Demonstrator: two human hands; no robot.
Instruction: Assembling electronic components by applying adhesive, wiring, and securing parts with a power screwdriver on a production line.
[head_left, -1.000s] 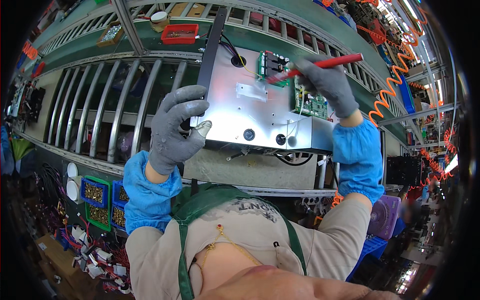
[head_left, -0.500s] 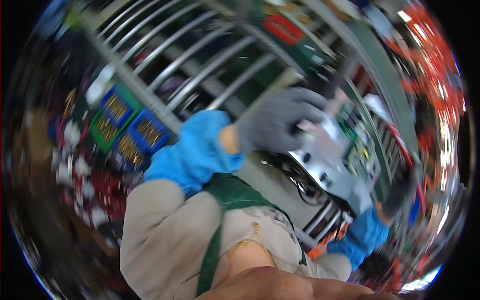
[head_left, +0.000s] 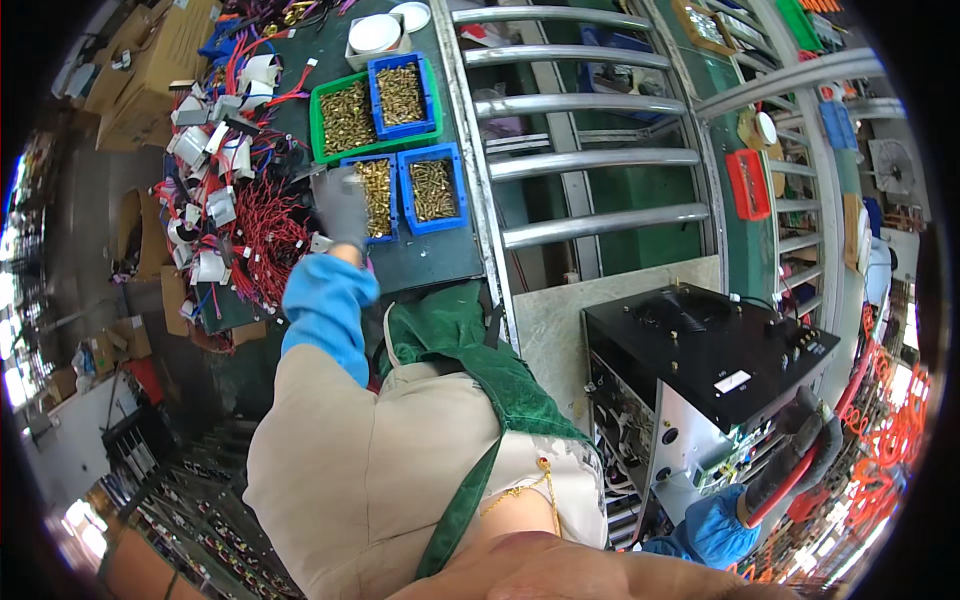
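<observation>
10 o'clock: left hand (head_left: 343, 205) motion-blurred, grip contents indeterminate | Between 10 and 11: blue bin (head_left: 376, 195) part-covered by left hand | 11 o'clock: brass-coloured fasteners (head_left: 433, 190) too small to identify | 4 o'clock: right hand (head_left: 790, 455) partly obscured by red tool (head_left: 785, 488); circuit board (head_left: 722, 462) part-hidden below black panel (head_left: 700, 345) | 10 o'clock: cardboard box (head_left: 150, 80) cut off by upper edge

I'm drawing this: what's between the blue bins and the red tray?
In the head view, a row of metal rollers lies between the blue bins and the red tray.
</observation>
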